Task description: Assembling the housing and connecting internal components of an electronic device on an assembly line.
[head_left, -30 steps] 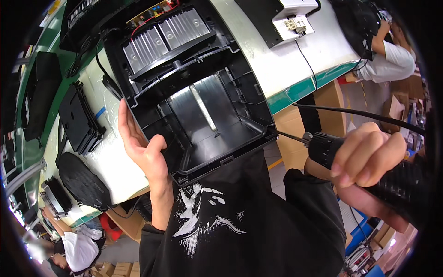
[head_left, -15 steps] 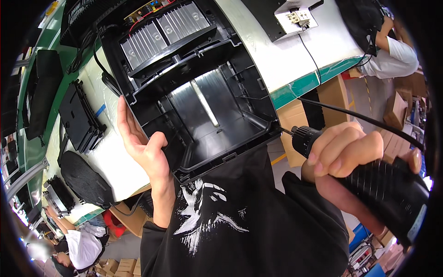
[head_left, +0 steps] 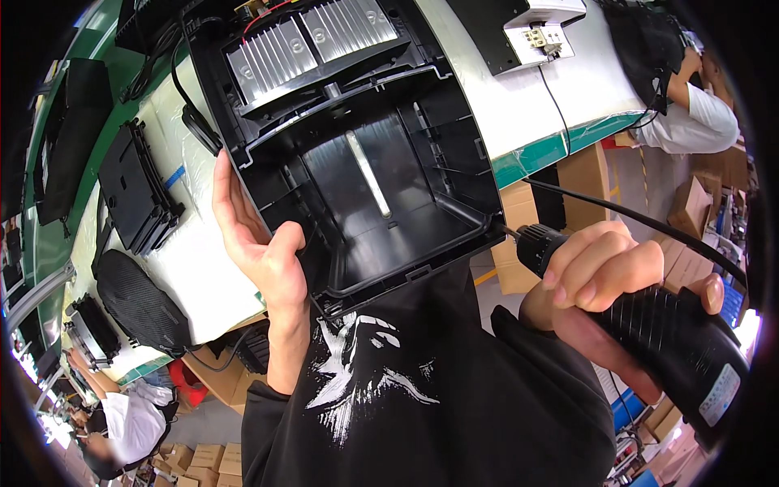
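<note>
A large black plastic housing (head_left: 369,268) faces me, with a deep hollow and a shiny metal strip inside. Silver finned heat sinks (head_left: 312,50) are set in its far part. Along the housing's left side lies my left hand (head_left: 264,252), fingers stretched out and thumb bent toward the near edge. My right hand (head_left: 608,272) is wrapped round a black electric screwdriver (head_left: 649,325). Its bit points left and meets the housing's right side near the front corner; whether it sits in a screw there is too small to tell.
A black cable (head_left: 633,215) runs past above the screwdriver. On the left of the table lie black plastic panels (head_left: 134,187) and an oval black mesh cover (head_left: 142,304). A socket box (head_left: 540,40) stands at far right. Co-workers sit at far right and lower left.
The housing and my left hand appear slightly farther right in view, as the whole scene shifts a little. The screwdriver stays at the housing's right side.
</note>
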{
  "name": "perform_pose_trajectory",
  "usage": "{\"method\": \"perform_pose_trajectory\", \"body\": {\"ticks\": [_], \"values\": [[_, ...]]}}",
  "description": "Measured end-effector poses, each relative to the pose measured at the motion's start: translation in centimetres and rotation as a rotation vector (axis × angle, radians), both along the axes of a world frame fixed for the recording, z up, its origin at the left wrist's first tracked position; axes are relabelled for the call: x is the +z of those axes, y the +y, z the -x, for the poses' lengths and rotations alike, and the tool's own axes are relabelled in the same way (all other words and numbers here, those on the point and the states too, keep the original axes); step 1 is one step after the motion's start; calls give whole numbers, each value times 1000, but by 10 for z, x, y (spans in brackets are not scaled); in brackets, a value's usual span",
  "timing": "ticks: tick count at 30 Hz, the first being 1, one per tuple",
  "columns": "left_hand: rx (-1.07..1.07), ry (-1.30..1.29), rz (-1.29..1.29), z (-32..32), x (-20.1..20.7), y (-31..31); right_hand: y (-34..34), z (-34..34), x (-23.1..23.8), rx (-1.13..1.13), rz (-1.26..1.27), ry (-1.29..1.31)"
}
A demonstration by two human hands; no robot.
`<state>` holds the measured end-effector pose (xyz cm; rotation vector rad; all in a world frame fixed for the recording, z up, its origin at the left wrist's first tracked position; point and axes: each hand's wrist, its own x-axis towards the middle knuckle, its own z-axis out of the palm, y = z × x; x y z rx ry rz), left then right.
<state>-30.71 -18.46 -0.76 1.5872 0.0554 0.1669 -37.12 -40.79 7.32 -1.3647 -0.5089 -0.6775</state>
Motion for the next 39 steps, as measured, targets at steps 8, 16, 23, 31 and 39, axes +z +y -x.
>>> {"method": "perform_pose_trajectory", "body": {"ticks": [8, 16, 23, 31, 39], "values": [[12, 26, 82, 0, 5, 3, -13, -14, 4, 197, 109, -35], [26, -23, 49, -1, -7, 10, -83, 14, 87, 256, -466, -182], [-22, -47, 52, -3, -5, 1, -180, -48, 69, -828, -165, -239], [8, -16, 77, -2, -2, 0, -170, -106, 24, -709, -85, -126], [19, 22, 43, -4, 3, -9, -188, -154, 46, -529, 44, 142]]}}
